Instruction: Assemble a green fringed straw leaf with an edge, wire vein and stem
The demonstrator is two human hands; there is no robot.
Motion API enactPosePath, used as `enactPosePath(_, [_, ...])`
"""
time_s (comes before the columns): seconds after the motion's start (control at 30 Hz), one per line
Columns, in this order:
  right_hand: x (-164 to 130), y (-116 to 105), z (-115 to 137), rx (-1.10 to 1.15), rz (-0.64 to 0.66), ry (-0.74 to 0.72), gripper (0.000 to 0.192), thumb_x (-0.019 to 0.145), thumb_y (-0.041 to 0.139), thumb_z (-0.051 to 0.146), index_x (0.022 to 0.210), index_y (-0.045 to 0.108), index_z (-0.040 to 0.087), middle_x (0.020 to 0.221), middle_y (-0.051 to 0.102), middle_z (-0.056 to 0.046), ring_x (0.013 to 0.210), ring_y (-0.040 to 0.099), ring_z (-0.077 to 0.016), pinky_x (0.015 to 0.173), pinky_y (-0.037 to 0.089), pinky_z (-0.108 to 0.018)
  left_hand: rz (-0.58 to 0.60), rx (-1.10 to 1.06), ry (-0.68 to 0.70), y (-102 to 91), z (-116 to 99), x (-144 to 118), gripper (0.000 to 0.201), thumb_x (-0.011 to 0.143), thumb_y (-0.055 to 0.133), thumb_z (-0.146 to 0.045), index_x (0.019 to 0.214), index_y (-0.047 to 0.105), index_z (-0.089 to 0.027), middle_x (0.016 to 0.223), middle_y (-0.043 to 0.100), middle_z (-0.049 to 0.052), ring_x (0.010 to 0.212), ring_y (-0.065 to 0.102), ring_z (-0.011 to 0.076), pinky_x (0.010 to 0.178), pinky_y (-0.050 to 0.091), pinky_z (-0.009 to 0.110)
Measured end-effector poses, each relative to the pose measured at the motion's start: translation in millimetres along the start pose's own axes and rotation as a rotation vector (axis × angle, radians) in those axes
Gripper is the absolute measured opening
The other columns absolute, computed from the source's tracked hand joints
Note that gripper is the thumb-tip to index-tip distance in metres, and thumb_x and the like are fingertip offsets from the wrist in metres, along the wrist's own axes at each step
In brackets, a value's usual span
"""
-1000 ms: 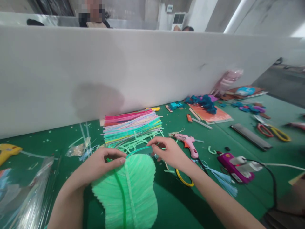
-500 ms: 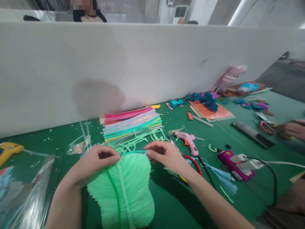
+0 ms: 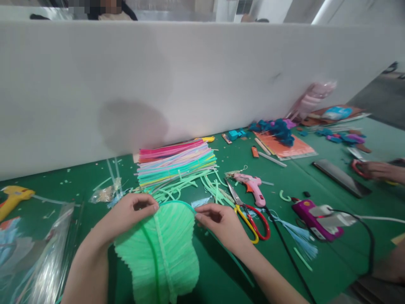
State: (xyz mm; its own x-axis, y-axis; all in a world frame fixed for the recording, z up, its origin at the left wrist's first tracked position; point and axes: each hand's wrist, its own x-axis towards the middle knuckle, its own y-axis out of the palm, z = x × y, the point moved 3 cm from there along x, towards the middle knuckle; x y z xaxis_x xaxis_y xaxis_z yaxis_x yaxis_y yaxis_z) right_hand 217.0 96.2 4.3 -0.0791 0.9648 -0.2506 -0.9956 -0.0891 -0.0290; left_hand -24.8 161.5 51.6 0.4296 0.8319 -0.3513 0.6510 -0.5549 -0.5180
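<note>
A light green pleated paper leaf [image 3: 161,251] with a darker green stem down its middle lies on the green table in front of me. My left hand [image 3: 131,213] pinches its upper left edge. My right hand [image 3: 220,221] pinches the right end of a thin teal strip that curves along the leaf's top edge. Red and yellow scissors [image 3: 249,213] lie just to the right of my right hand.
A stack of coloured paper strips [image 3: 175,162] and loose green offcuts [image 3: 193,185] lie behind the leaf. A pink glue gun [image 3: 253,185], a purple glue gun [image 3: 316,217] with black cord, a yellow glue gun [image 3: 12,198], plastic bags at left. Another person's hand [image 3: 379,171] at far right. White partition [image 3: 190,80] behind.
My right hand has pulled down and toward me along the leaf's top edge, uncovering the scissors. Another person's hand has come into view at the far right.
</note>
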Motion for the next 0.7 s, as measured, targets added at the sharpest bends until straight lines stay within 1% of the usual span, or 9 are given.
enactPosePath(0.07, [2, 0, -4, 0.01, -0.017, 0.024, 0.025, 0.075, 0.071, 0.035, 0.089, 0.07, 0.015, 0.075, 0.071, -0.005, 0.067, 0.068, -0.0178, 0.064, 0.053, -0.027, 0.008, -0.006, -0.003, 0.5, 1, 0, 0.022, 0.08, 0.058, -0.04, 0.076, 0.066, -0.021, 0.075, 0.059, -0.001, 0.074, 0.049, 0.0162, 0.065, 0.036, 0.024])
enactPosePath(0.17, [5, -1, -6, 0.059, -0.028, 0.048, 0.029, 0.074, 0.071, 0.037, 0.091, 0.069, 0.014, 0.076, 0.071, -0.005, 0.065, 0.067, -0.0178, 0.058, 0.053, -0.026, 0.018, -0.008, -0.017, 1.4, 2, 1, 0.018, 0.079, 0.058, -0.036, 0.075, 0.064, -0.02, 0.071, 0.054, -0.002, 0.069, 0.045, 0.0146, 0.062, 0.033, 0.024])
enactPosePath(0.27, [7, -2, -6, 0.062, -0.054, 0.017, 0.029, 0.074, 0.07, 0.037, 0.092, 0.069, 0.014, 0.07, 0.068, -0.003, 0.06, 0.064, -0.0152, 0.053, 0.05, -0.024, 0.017, 0.004, -0.003, 3.5, 0, 3, 0.021, 0.08, 0.056, -0.036, 0.069, 0.058, -0.019, 0.065, 0.048, -0.004, 0.063, 0.04, 0.0126, 0.057, 0.029, 0.023])
enactPosePath(0.37, [6, 0, -8, 0.015, -0.084, -0.029, 0.025, 0.076, 0.068, 0.035, 0.09, 0.069, 0.015, 0.064, 0.065, -0.001, 0.056, 0.06, -0.0127, 0.053, 0.047, -0.023, 0.015, 0.024, 0.021, 4.8, -4, 4, 0.022, 0.08, 0.055, -0.035, 0.067, 0.055, -0.018, 0.065, 0.045, -0.004, 0.063, 0.038, 0.0121, 0.057, 0.028, 0.023])
enactPosePath(0.47, [4, 5, -12, 0.04, -0.096, -0.037, 0.026, 0.077, 0.067, 0.036, 0.091, 0.069, 0.015, 0.067, 0.067, -0.002, 0.06, 0.062, -0.0139, 0.058, 0.049, -0.024, 0.027, 0.03, 0.009, 4.1, -3, 3, 0.02, 0.08, 0.056, -0.036, 0.07, 0.058, -0.018, 0.066, 0.046, -0.004, 0.063, 0.038, 0.0123, 0.057, 0.028, 0.023])
enactPosePath(0.57, [1, 12, -15, 0.072, -0.069, 0.003, 0.028, 0.075, 0.07, 0.039, 0.087, 0.069, 0.014, 0.068, 0.069, -0.004, 0.063, 0.064, -0.0151, 0.061, 0.049, -0.025, 0.04, 0.005, -0.006, 2.8, 0, 1, 0.017, 0.078, 0.058, -0.034, 0.072, 0.06, -0.018, 0.065, 0.045, -0.004, 0.063, 0.038, 0.0122, 0.057, 0.027, 0.023])
enactPosePath(0.63, [-2, 15, -17, 0.102, -0.038, 0.046, 0.029, 0.075, 0.07, 0.041, 0.08, 0.069, 0.013, 0.064, 0.069, -0.004, 0.059, 0.062, -0.014, 0.058, 0.048, -0.024, 0.039, -0.017, -0.016, 2.4, 2, 1, 0.016, 0.077, 0.06, -0.033, 0.07, 0.059, -0.018, 0.064, 0.043, -0.005, 0.062, 0.036, 0.0118, 0.056, 0.027, 0.023])
enactPosePath(0.7, [-5, 18, -19, 0.167, -0.015, 0.097, 0.032, 0.074, 0.071, 0.044, 0.078, 0.069, 0.013, 0.063, 0.068, -0.003, 0.056, 0.061, -0.0131, 0.055, 0.048, -0.023, 0.039, -0.036, -0.02, 2.4, 4, 1, 0.016, 0.076, 0.06, -0.032, 0.069, 0.058, -0.018, 0.063, 0.042, -0.005, 0.061, 0.035, 0.0116, 0.056, 0.026, 0.023])
